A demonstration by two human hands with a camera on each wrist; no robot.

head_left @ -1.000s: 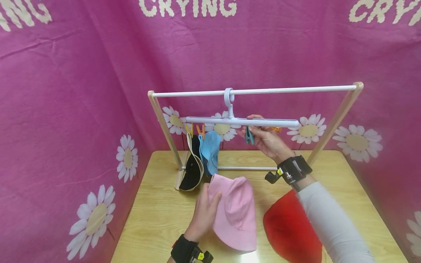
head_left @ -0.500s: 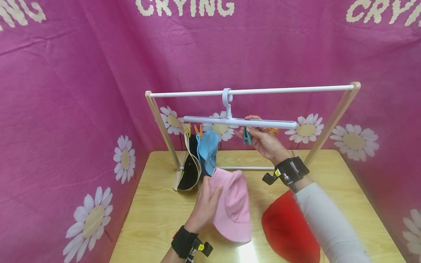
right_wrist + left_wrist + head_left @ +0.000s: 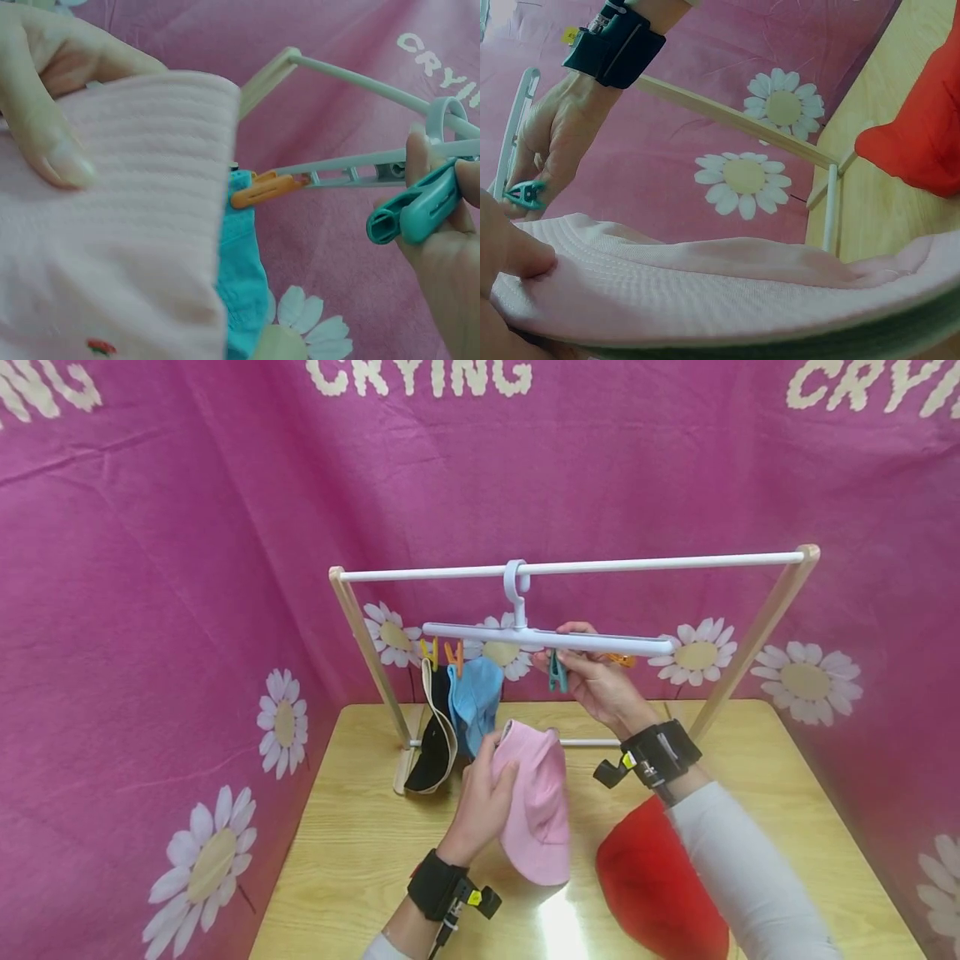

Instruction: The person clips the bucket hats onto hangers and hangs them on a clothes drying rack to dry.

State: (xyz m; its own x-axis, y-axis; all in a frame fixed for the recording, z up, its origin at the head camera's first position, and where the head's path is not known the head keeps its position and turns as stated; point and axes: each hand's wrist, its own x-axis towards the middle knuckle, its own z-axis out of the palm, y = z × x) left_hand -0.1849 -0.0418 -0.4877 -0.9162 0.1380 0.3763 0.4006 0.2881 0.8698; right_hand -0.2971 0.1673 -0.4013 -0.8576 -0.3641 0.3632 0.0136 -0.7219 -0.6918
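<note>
Fingers of the left hand (image 3: pixel 483 802) curl round the crown of a pink hat (image 3: pixel 534 810), thumb pressed on the fabric as the right wrist view shows, and the hat is lifted off the tabletop (image 3: pixel 352 852) near its middle, with the brim hanging down. The hat sits just in front of the lower rail of a drying rack (image 3: pixel 570 565) that stands along the far edge of the tabletop.

The right hand (image 3: pixel 596 681) is raised to a white clip hanger (image 3: pixel 540 638) hooked on the rack's top bar. It pinches a teal clothespin (image 3: pixel 557 673) hanging from the hanger's bar, thumb and forefinger squeezing the peg's upper end. The clothespin is above and a little right of the pink hat, apart from it.

At the hanger's left end, orange clothespins (image 3: pixel 442 653) hold a black-and-cream cap (image 3: pixel 435 743) and a light blue hat (image 3: pixel 472 700), both hanging side by side, the blue one just beside the pink hat's crown. Another orange peg shows behind the right hand on the hanger.

A red hat (image 3: pixel 660 885) lies on the tabletop toward the near right corner, under the right forearm. A pink cloth (image 3: pixel 187 527) printed with white daisies and letters surrounds the tabletop on three sides. Both wrists wear black straps.
</note>
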